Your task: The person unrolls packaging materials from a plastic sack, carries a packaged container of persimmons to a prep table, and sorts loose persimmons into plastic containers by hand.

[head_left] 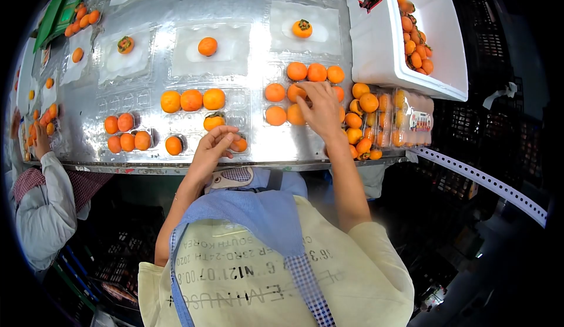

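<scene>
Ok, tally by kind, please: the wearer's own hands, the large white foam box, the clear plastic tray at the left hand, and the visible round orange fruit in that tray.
Bare left hand and right hand: 2
Large white foam box: 1
Clear plastic tray: 1
Round orange fruit: 6
Total: 10

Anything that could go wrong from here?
1. Orange fruits piled beside the right forearm sit near the front table edge; a bump could send some rolling off.
2. The right hand is over packed fruits; pressing down might bruise them.
3. The left hand is by a fruit near that same edge; a nudge could dislodge it.
</scene>
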`<control>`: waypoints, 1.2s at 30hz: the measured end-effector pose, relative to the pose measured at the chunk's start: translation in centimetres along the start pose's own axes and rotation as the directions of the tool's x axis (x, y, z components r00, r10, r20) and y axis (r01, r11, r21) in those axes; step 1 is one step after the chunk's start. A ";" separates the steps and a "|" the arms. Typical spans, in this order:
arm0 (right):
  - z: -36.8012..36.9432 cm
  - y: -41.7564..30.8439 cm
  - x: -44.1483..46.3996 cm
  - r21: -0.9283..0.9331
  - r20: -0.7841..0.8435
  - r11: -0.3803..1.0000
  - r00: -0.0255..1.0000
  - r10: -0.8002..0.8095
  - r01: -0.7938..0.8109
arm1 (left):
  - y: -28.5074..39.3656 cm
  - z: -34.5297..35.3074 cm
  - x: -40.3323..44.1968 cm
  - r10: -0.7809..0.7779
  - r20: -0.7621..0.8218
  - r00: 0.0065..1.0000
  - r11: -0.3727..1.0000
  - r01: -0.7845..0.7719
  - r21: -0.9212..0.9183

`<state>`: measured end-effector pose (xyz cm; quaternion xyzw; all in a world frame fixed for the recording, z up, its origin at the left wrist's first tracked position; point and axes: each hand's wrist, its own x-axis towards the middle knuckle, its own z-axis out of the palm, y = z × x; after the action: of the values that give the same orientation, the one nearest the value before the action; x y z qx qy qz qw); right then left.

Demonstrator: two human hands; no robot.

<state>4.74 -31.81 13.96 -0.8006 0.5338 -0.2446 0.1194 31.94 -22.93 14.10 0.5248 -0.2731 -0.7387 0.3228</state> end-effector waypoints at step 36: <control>-1.9 -8.5 3.3 0.224 0.097 0.960 0.976 -0.193 0.167 | 4.1 2.6 0.0 0.260 0.024 0.965 0.965 -0.259 -0.044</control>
<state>11.50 -31.30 20.32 -0.8413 0.4212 -0.2629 0.2137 30.24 -25.38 17.91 0.4671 -0.3293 -0.7030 0.4232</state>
